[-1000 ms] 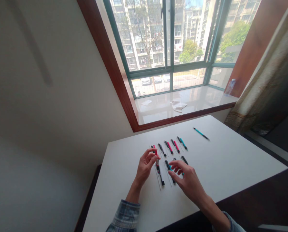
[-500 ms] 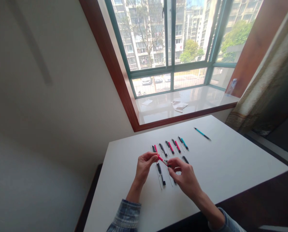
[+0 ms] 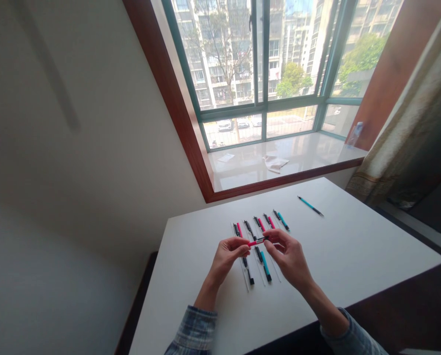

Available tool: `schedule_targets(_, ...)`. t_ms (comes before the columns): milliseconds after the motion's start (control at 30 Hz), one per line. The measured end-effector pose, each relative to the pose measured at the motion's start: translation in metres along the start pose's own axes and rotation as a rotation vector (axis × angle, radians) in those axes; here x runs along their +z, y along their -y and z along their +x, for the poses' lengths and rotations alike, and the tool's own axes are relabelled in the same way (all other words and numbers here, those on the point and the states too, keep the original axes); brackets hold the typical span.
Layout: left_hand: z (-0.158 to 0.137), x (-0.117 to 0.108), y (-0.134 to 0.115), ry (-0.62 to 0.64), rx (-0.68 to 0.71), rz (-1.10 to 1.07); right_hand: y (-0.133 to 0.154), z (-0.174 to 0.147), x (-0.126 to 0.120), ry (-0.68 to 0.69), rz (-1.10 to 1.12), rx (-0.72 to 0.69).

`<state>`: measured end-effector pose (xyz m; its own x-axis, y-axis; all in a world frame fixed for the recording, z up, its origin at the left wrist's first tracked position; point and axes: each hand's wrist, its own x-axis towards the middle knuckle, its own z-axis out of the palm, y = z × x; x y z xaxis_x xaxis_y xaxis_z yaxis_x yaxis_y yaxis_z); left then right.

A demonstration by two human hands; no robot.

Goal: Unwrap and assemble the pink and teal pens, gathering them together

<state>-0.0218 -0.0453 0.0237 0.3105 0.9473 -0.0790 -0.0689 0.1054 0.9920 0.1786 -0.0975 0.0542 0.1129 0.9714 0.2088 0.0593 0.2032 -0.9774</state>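
A plain wall (image 3: pixel 76 172) fills the left side, beside a green-framed window (image 3: pixel 228 64) that stands behind a white table (image 3: pixel 191 241). A pale curtain (image 3: pixel 386 140) hangs at the right. Over the table, the left hand (image 3: pixel 226 257) and the right hand (image 3: pixel 290 255) face each other, fingers pinched narrow. Well apart, toward the far edge, lies a long teal pen (image 3: pixel 310 206). The pink pen part (image 3: pixel 256 242) is held nearly level between the hands, left fingertips on its pink end, right ones on its black end. Just below lies a teal barrel (image 3: pixel 265 266), and near it a thin white rod (image 3: pixel 275 268)
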Motion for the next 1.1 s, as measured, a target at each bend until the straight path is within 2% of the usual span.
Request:
schedule_targets(200, 0.001, 0.0, -0.001, 0.025, 0.01, -0.006, -0.007, 0.004, -0.003, 0.034, 0.044, 0.094)
schedule_targets(333, 0.002, 0.001, -0.001, 0.007, 0.011, -0.017, -0.008, 0.005, -0.005, 0.063, 0.144, 0.097)
schedule_targets(567, 0.004, -0.002, 0.004, -0.053, 0.008, -0.016, -0.014, -0.002, -0.028, -0.011, 0.169, 0.103)
schedule_targets(667, 0.004, -0.001, 0.002, -0.041, 0.025, -0.001, -0.023, -0.01, -0.048, -0.096, 0.015, 0.057)
schedule_targets(833, 0.001, 0.003, -0.005, -0.019, 0.037, 0.037, -0.047, -0.027, -0.081, -0.177, -0.462, -0.137)
schedule_targets(1100, 0.002, 0.003, -0.007, -0.019, 0.039, 0.035, -0.081, -0.06, -0.11, -0.021, -0.77, -0.218)
